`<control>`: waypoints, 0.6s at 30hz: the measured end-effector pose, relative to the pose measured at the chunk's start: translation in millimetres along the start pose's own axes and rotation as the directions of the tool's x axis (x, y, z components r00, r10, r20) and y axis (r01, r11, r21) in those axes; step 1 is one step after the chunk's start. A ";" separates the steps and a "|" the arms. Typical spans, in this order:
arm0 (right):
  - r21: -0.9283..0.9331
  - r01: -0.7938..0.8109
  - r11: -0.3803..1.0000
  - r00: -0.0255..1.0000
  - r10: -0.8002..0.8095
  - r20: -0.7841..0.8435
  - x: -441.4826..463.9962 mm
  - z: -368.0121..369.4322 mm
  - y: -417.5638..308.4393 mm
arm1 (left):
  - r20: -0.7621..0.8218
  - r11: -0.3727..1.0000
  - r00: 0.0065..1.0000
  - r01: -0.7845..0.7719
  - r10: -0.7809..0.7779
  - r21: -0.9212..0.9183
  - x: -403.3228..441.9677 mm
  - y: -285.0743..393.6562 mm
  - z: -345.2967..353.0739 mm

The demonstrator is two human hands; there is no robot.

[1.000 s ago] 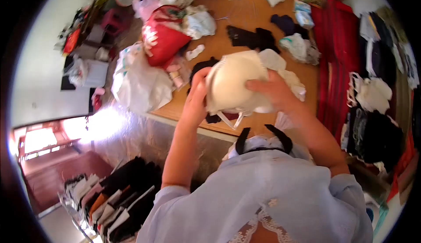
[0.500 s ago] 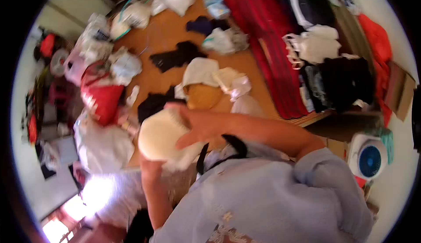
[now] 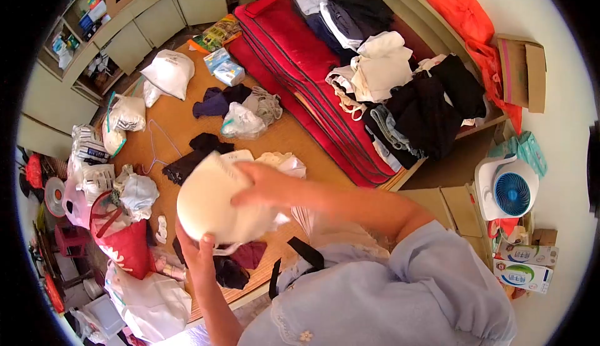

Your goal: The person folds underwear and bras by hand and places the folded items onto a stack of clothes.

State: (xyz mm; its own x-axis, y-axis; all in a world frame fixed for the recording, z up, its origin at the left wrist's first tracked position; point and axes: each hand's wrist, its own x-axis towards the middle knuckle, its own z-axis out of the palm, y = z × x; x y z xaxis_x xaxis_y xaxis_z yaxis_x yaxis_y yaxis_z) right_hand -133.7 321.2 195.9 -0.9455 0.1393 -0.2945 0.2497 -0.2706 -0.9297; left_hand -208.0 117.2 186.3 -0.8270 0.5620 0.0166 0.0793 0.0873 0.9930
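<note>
A cream padded bra (image 3: pixel 209 199) with rounded cups is held up over the wooden bed board (image 3: pixel 325 202). My left hand (image 3: pixel 199 252) grips its lower edge, with the thumb on the near side. My right hand (image 3: pixel 259 187) lies on the right side of the cup, its fingers pressed to the fabric. Behind the bra lies black clothing (image 3: pixel 197 155); pale garments (image 3: pixel 284 162) are to its right. Dark and maroon cloths (image 3: pixel 247 255) lie just below it.
A folded red mat (image 3: pixel 300 71) and stacks of clothes (image 3: pixel 431 112) are at the right. A red bag (image 3: pixel 125 243) and white plastic bag (image 3: pixel 147 299) stand at the left. A hanger (image 3: pixel 156 152) lies on the board. A fan (image 3: pixel 509 190) stands far right.
The view has swung right, showing more of the mat, clothes stacks and fan. Both hands still hold the bra, whose cup is turned differently and now appears further left in view.
</note>
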 end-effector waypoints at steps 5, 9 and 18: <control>0.118 0.373 0.920 0.893 -0.322 -0.314 23.3 -139.7 -30.3 | -0.051 0.998 0.999 0.009 -0.012 -0.058 31.4 -19.8 15.8; -0.190 0.483 0.855 0.601 -0.482 -0.638 4.6 -274.4 -95.1 | -0.005 0.945 0.945 0.326 -0.326 -0.014 31.3 -65.0 6.8; 0.145 0.523 0.840 0.373 -0.072 -0.925 -67.4 -455.2 -77.1 | 0.020 0.800 0.806 0.583 -0.591 0.140 23.1 -138.5 18.0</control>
State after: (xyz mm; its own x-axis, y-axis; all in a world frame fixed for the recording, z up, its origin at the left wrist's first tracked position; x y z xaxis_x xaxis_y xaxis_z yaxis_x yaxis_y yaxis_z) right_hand 6.0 766.3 186.8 -0.1769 0.9527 -0.2472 -0.3151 -0.2928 -0.9028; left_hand -228.0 133.0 47.0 -0.7027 0.4177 -0.5759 -0.3410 0.5127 0.7879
